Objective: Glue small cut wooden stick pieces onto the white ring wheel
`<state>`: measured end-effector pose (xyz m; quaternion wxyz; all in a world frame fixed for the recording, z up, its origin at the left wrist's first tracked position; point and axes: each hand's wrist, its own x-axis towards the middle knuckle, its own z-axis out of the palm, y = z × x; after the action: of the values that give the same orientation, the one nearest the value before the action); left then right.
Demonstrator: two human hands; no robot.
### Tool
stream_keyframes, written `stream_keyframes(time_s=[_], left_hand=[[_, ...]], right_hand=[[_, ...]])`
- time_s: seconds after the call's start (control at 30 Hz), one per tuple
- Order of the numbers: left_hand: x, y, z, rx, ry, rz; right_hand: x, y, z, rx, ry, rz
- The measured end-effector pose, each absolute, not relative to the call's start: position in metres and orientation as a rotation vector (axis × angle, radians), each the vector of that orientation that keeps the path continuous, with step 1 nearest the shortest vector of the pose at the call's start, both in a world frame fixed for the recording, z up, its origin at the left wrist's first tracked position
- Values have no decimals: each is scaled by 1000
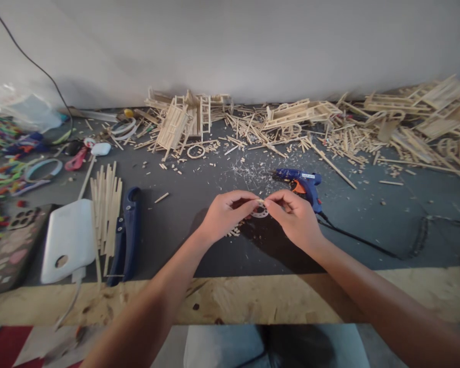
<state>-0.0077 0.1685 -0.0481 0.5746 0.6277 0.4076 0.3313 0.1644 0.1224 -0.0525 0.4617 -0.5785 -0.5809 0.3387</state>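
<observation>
Both hands meet above the dark tabletop, pinching a small pale ring (259, 210) from either side. My left hand (232, 212) has thumb and index finger closed at the ring's upper left. On the upper right, my right hand (289, 212) grips it the same way. Fingertips cover the ring's top edge, where a tiny pale piece seems to sit. Short cut stick pieces (234, 231) lie under my left hand. Just beyond my right hand rests a blue glue gun (301, 181) with an orange trigger, its black cord running right.
Wooden stick models (176, 122) and loose sticks line the wall. On the left are a blue-handled cutter (130, 230), a bundle of sticks (106, 209), a white power bank (69, 240) with a cable, and a phone (17, 245). A bare wood strip (253, 301) forms the front edge.
</observation>
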Motion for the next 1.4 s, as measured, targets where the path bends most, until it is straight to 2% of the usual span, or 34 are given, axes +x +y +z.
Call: stream_keyframes(time_s=[0.37,0.67,0.87,1.0,1.23,1.3,1.4], left_hand=[[-9,170,-51,1377,947,799],[-11,180,-54,1150,958,1017],[-13,185,-57,1058,957,1092],[-13,185,-58,1038,971,1100],[-13,186,-58,1024,972,1112],[-13,186,-58,1023,987,1114],[-13,186,-59,1003,977,1127]], right_hand=[[166,122,-48,-1428,-1389,813],[222,138,-35,-1448,-1012,537],[296,139,-17,-2024,-1126,1013],[300,137,-24,-2121,-1225,1182],[278,145,-41,-2211,-1519,897],[274,145,-40,-2227,-1465,787],[267,144,-34,-2144,-1234,838]])
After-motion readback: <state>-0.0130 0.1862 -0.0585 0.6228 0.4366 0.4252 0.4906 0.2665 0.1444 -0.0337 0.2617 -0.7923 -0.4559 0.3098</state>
